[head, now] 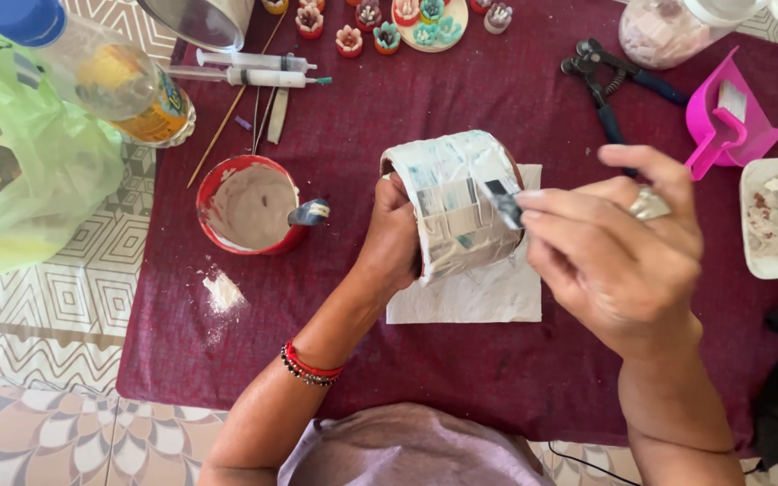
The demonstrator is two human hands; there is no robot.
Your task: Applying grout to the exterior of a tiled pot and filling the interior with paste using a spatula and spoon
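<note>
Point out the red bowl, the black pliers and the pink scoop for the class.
red bowl [213,184]: head view, on its left rim.
black pliers [607,83]: head view, near the pivot.
pink scoop [711,135]: head view, on its pink tray.

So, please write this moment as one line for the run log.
left hand: holds paper-covered pot | right hand: presses paper strip on pot | red bowl: beside, left
</note>
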